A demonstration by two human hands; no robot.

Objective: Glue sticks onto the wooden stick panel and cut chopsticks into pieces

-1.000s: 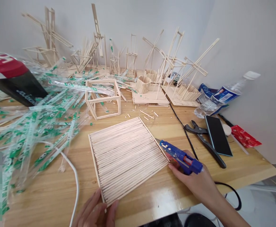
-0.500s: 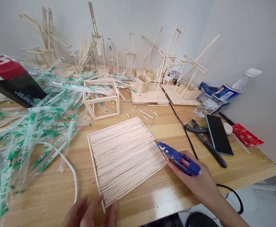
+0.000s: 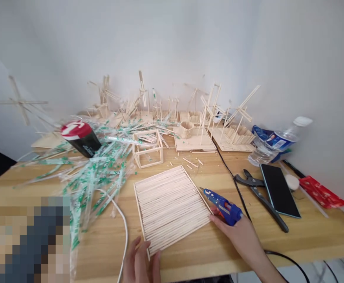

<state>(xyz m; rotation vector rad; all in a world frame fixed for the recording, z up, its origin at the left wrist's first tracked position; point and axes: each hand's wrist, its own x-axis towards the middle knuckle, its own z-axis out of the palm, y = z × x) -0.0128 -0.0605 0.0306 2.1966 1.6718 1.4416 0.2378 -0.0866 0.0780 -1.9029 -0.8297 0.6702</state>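
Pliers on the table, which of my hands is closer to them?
Right. The right hand, gripping the glue gun, sits just left of the pliers; the left hand rests at the near corner of the stick panel, farther left.

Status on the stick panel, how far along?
Done: the panel is a full sheet of sticks laid side by side, with a cross stick along each side edge. In hand: left hand rests at its near corner; right hand holds the glue gun, nozzle by the right edge. Left: probably gluing that edge; the cube frame stands apart, unjoined.
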